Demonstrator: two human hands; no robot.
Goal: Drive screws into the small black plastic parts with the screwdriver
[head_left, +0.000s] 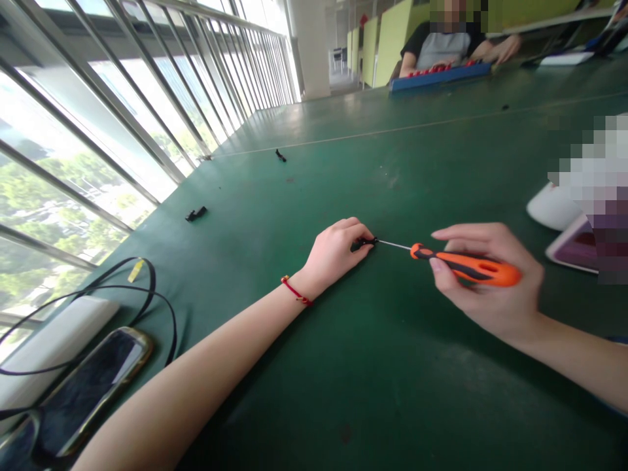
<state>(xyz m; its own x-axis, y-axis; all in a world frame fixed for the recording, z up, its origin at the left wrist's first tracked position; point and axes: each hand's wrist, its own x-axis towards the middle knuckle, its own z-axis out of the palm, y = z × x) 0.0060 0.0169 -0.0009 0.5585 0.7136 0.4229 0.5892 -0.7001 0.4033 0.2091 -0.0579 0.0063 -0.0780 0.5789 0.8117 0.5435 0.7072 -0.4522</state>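
the left hand [338,247] pinches a small black part [367,242] over the green table [304,379], and the right hand [510,307] grasps a screwdriver [471,265] by its handle, the tip at the part. work on this part looks under way; any fastening is too small to make out. farther out, one black piece [197,214] lies near the table's left edge, another piece [280,156] beyond it; done or waiting, i cannot tell.

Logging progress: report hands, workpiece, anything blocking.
Left hand pinching small black part. Right hand loosely holding orange-black screwdriver, tip at part. Nothing visible blocking shaft.
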